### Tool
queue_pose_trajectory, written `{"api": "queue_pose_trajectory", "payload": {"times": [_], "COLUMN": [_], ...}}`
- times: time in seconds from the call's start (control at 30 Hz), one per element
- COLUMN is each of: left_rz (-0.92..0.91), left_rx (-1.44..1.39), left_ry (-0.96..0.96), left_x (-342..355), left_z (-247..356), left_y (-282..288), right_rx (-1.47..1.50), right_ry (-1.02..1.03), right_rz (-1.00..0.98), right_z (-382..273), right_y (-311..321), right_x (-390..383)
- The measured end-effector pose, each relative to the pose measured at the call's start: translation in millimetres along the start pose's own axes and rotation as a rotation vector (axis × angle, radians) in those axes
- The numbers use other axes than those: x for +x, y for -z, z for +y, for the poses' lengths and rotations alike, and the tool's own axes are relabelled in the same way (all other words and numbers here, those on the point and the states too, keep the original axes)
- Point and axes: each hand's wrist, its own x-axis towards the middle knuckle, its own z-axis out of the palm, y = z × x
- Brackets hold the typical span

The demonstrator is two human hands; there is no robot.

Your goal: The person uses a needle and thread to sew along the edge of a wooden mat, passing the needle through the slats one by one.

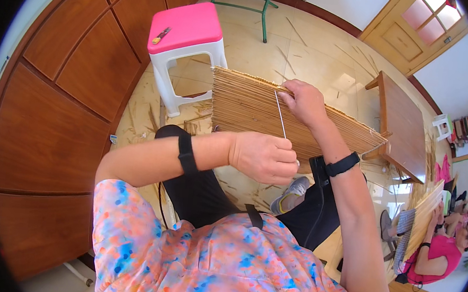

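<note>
Tiled floor (322,47), two hands (269,158) (307,105), one slatted mat (246,105), one rod (280,114)

Your single view comes from the left of two wide fisheye cameras worn side by side on your head, facing down and forward over your patterned top (222,263), which fills the lower part at close range. Your left hand (266,159) and right hand (307,103) sit near the lens about mid-picture, with the floor (243,48) beyond. Farther off, the wooden cabinets (66,135) bend along the left rim, the door (404,44) leans at upper right, and a co-worker (438,261) shows small at far right.
</note>
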Motion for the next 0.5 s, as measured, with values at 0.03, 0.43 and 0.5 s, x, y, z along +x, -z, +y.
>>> {"api": "queue_pose_trajectory", "payload": {"times": [0.03, 0.43, 0.5], "left_rz": [0.05, 0.941, 1.089], "left_rx": [0.054, -0.316, -0.588], "left_ry": [0.035, 1.354, 1.06], "left_x": [4, -44, -62], "left_z": [8, 191, 221], "left_y": [1, 149, 190], "right_rx": [0.018, -0.053, -0.036], "right_ry": [0.029, -0.026, -0.038], "right_rz": [0.023, 0.043, 0.05], "right_z": [4, 17, 12], "right_y": [-3, -8, -8], "right_x": [2, 5, 10]}}
